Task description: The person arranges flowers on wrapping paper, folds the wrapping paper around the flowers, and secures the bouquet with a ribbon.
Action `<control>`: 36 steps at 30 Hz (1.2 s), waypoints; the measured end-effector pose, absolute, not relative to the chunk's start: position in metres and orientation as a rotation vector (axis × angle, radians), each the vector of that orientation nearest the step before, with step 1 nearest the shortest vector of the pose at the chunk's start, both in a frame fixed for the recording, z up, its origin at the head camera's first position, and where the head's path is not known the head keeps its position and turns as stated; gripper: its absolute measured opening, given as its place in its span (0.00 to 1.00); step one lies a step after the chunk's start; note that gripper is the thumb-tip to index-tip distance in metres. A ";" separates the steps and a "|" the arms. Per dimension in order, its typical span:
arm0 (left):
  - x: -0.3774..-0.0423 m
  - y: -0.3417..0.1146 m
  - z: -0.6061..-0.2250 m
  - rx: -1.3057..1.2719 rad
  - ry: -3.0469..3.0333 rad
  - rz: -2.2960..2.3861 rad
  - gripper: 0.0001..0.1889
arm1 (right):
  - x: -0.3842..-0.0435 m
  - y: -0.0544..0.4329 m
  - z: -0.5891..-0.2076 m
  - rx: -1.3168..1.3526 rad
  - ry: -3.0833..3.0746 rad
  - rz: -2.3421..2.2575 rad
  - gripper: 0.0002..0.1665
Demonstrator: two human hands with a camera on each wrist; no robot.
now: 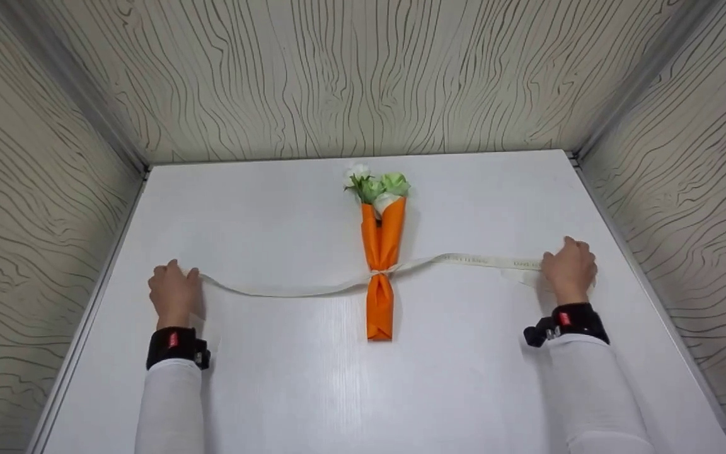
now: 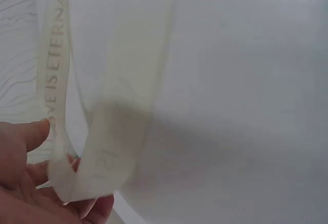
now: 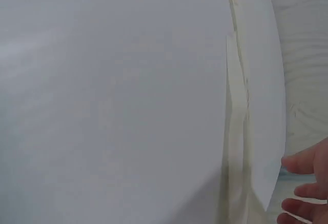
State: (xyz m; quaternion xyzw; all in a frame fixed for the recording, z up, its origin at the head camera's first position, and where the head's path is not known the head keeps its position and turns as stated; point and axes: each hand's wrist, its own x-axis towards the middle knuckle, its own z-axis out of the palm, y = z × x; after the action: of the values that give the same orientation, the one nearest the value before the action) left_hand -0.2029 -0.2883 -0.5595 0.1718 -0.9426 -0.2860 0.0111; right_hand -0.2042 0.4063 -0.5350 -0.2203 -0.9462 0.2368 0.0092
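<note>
An orange-wrapped bouquet (image 1: 380, 243) lies on the white table, its white and green flowers (image 1: 379, 186) toward the back. A cream ribbon (image 1: 300, 293) is tied round the wrap's narrow waist, one tail stretching to each side. My left hand (image 1: 174, 293) holds the left tail, which loops over the fingers past the thumb in the left wrist view; its printed lettering (image 2: 54, 60) shows there. My right hand (image 1: 570, 271) is at the right tail (image 1: 495, 260). In the right wrist view its fingers (image 3: 302, 208) are spread beside the ribbon (image 3: 237, 101).
The white table (image 1: 293, 372) is bordered by wood-grain panels (image 1: 338, 75) at the back and both sides. Metal rails (image 1: 73, 82) run up the back corners. A black camera strap (image 1: 174, 347) sits on each wrist, above white sleeves.
</note>
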 end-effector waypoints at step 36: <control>-0.215 -0.130 -0.565 -0.633 -3.085 -1.521 0.12 | -0.216 0.307 -0.570 0.199 -3.015 1.187 0.07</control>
State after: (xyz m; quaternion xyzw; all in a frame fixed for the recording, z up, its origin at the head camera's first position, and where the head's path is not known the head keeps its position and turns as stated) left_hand -0.2147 -0.1295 -0.5648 -0.1783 -0.8682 -0.4280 -0.1768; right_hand -0.2163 0.3073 -0.5697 0.0613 -0.9275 0.3651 -0.0524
